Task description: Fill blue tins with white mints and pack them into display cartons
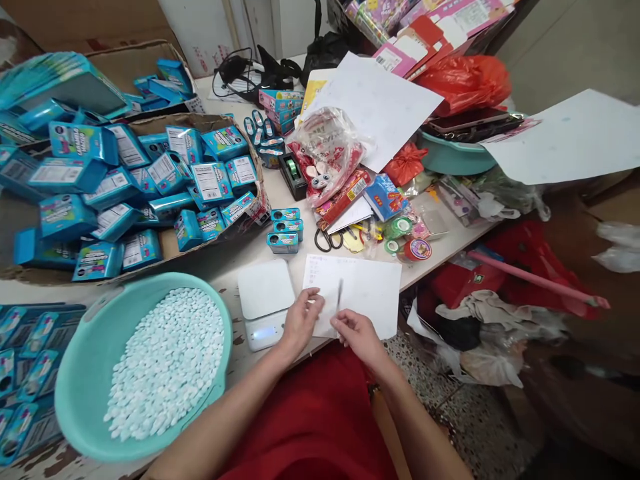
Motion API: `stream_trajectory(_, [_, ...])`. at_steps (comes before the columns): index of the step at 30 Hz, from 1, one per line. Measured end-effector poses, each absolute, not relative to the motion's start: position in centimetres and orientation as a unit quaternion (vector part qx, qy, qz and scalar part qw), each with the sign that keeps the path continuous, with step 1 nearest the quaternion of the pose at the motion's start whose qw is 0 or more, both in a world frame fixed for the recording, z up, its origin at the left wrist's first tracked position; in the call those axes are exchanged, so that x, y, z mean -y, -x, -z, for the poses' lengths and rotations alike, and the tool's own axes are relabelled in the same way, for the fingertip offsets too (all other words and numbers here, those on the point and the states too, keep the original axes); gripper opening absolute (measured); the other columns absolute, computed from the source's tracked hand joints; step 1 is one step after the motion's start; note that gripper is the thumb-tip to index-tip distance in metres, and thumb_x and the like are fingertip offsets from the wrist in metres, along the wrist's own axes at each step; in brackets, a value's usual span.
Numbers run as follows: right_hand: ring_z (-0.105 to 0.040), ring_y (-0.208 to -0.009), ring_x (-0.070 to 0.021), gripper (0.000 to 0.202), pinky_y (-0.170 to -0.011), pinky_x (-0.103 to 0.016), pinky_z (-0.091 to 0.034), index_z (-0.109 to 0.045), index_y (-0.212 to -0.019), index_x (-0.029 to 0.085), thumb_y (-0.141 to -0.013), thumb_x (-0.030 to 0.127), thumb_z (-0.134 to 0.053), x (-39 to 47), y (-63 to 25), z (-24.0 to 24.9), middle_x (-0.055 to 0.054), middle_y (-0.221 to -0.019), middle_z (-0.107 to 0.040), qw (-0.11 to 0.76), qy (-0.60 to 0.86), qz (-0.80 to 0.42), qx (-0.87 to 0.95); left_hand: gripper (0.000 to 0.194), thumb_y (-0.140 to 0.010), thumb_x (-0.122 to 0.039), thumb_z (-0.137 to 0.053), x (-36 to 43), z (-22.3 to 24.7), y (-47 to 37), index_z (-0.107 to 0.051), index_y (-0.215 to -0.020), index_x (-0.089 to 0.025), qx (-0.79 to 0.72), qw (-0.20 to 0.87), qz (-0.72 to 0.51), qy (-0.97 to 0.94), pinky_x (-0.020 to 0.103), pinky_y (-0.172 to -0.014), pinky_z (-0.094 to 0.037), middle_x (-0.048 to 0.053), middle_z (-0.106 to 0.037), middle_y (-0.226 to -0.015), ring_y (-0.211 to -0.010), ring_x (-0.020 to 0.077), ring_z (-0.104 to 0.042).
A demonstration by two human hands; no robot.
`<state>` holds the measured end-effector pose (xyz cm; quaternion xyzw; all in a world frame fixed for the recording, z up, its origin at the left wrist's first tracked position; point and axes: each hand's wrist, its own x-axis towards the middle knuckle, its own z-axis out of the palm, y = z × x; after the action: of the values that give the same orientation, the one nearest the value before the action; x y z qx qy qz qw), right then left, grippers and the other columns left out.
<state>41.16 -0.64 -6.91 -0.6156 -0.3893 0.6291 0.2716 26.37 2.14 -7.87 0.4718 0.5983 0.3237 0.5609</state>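
Observation:
My right hand (356, 331) pinches a slim dark pen (340, 293), slightly blurred, which points up over a white sheet of paper (373, 293). Small handwriting runs along the sheet's left side and top. My left hand (304, 317) hovers at the left edge of that sheet, fingers loosely bent and apart, holding nothing that I can see. Beside it lies a white kitchen scale (267, 290) with its display lit and nothing on the plate. Several small blue candy boxes (284, 241) stand just behind the scale.
At the left sits a turquoise basin (67, 387) of pale blue candies (170, 360). Behind it, a cardboard box (220, 123) is piled with blue packets. Scissors (329, 240), tape rolls (399, 228) and plastic bags (327, 143) crowd the table beyond the paper.

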Motion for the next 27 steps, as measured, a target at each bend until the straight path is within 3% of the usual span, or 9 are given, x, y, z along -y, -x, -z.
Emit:
stream_trajectory(4, [-0.045,-0.049,-0.0095,0.035,-0.046,-0.021,-0.037,-0.057,-0.073,0.019,-0.07,0.053,-0.064,0.4,-42.8,7.5,0.006,-0.054,-0.05,0.312,0.634,-0.618,0.345,0.02,-0.086,-0.025,-0.047,-1.1,10.2,-24.9,-0.061,-0.098,-0.019,-0.565,0.387,-0.27,-0.677,0.041,-0.086,-0.048,0.008,-0.066,-0.102,-0.094,0.0218,-0.061])
stream_trajectory(6, [-0.045,-0.049,-0.0089,0.034,-0.045,-0.02,-0.037,-0.057,-0.073,0.019,-0.07,0.052,-0.065,0.2,-43.3,7.2,0.006,-0.056,-0.05,0.313,0.627,-0.623,0.349,0.02,-0.088,-0.024,-0.045,-1.2,10.2,-24.9,-0.061,-0.099,-0.019,-0.541,0.374,-0.265,-0.705,0.038,-0.084,-0.049,0.007,-0.067,-0.1,-0.093,0.0203,-0.061])
stream_trajectory(8, [-0.043,-0.048,-0.0077,0.033,-0.046,-0.02,-0.036,-0.056,-0.071,0.019,-0.071,0.05,-0.065,0.1,-43.6,6.7,0.007,-0.056,-0.049,0.297,0.604,-0.646,0.361,0.027,-0.091,-0.026,-0.043,-2.2,9.2,-25.3,-0.055,-0.114,-0.021,-0.549,0.387,-0.277,-0.687,0.032,-0.078,-0.052,0.008,-0.064,-0.109,-0.089,0.0163,-0.062])
stream_trajectory(12, [-0.041,-0.044,-0.0066,0.029,-0.044,-0.019,-0.031,-0.053,-0.065,0.018,-0.075,0.044,-0.064,0.5,-44.9,5.5,0.007,-0.049,-0.047,0.214,0.527,-0.731,0.376,0.037,-0.091,-0.021,-0.042,-5.2,6.3,-25.8,-0.048,-0.127,-0.024,-0.437,0.39,-0.233,-0.776,0.032,-0.086,-0.048,0.01,-0.051,-0.13,-0.109,0.0179,-0.055])
stream_trajectory(14, [-0.036,-0.041,-0.0058,0.029,-0.041,-0.018,-0.026,-0.052,-0.062,0.018,-0.074,0.041,-0.065,0.9,-45.9,5.2,0.008,-0.046,-0.043,0.204,0.503,-0.766,0.345,0.031,-0.092,-0.021,-0.04,-5.9,5.5,-25.6,-0.056,-0.118,-0.024,-0.363,0.39,-0.16,-0.831,0.033,-0.088,-0.046,0.009,-0.058,-0.12,-0.109,0.0192,-0.054])
stream_trajectory(17, [-0.032,-0.041,-0.006,0.034,-0.039,-0.018,-0.024,-0.056,-0.061,0.017,-0.075,0.047,-0.062,1.4,-47.2,5.7,0.006,-0.048,-0.04,0.242,0.475,-0.808,0.252,0.026,-0.092,-0.028,-0.041,-5.2,5.8,-25.2,-0.061,-0.109,-0.021,-0.366,0.447,-0.094,-0.811,0.028,-0.078,-0.046,0.006,-0.065,-0.099,-0.09,0.0171,-0.06])
stream_trajectory(21, [-0.043,-0.047,-0.0108,0.059,-0.037,-0.022,-0.034,-0.063,-0.094,0.02,-0.074,0.072,-0.046,2.0,-46.1,7.2,0.0,-0.065,-0.053,0.369,0.462,-0.793,0.149,0.023,-0.088,-0.033,-0.047,-3.0,6.6,-25.8,-0.062,-0.097,-0.018,-0.481,0.569,-0.091,-0.661,0.022,-0.062,-0.042,-0.001,-0.061,-0.069,-0.063,0.0125,-0.056])
stream_trajectory(23, [-0.044,-0.048,-0.0109,0.058,-0.038,-0.022,-0.035,-0.061,-0.106,0.022,-0.071,0.068,-0.057,2.2,-44.3,7.9,0.001,-0.068,-0.055,0.412,0.494,-0.745,0.18,0.022,-0.086,-0.034,-0.048,-2.2,6.5,-26.4,-0.062,-0.091,-0.018,-0.496,0.622,-0.087,-0.6,0.021,-0.056,-0.038,-0.004,-0.055,-0.06,-0.055,0.0109,-0.051])
stream_trajectory(27, [-0.034,-0.039,-0.0064,0.032,-0.038,-0.02,-0.028,-0.065,-0.08,0.017,-0.074,0.049,-0.067,2.4,-42.1,8.2,0.007,-0.045,-0.042,0.405,0.588,-0.646,0.27,0.022,-0.085,-0.035,-0.048,-1.7,5.7,-26.2,-0.058,-0.076,-0.018,-0.49,0.651,-0.053,-0.577,0.021,-0.053,-0.036,-0.005,-0.052,-0.053,-0.049,0.0101,-0.049])
